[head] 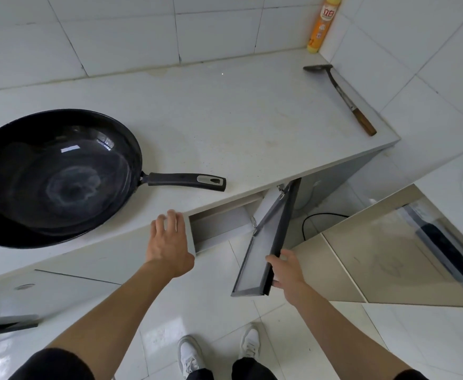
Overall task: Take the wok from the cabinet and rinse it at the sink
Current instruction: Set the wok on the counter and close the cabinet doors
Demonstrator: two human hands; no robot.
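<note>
A black wok (pixel 57 176) with a long black handle (pixel 186 181) sits on the white countertop (pixel 238 127) at the left, handle pointing right. Below the counter edge two cabinet doors stand ajar. My left hand (pixel 170 239) lies flat with straight fingers on the left door (pixel 131 259), near its open edge. My right hand (pixel 286 270) rests its fingers against the outer edge of the grey-framed right door (pixel 263 242), which is swung far out. The cabinet opening (pixel 219 226) between the doors shows a pale inner wall. No sink is in view.
A metal spatula (pixel 342 97) with a wooden handle lies at the counter's far right. An orange and yellow bottle (pixel 322 26) stands in the back corner. A black cable (pixel 309 220) runs on the tiled floor. My white shoes (pixel 219 349) are below.
</note>
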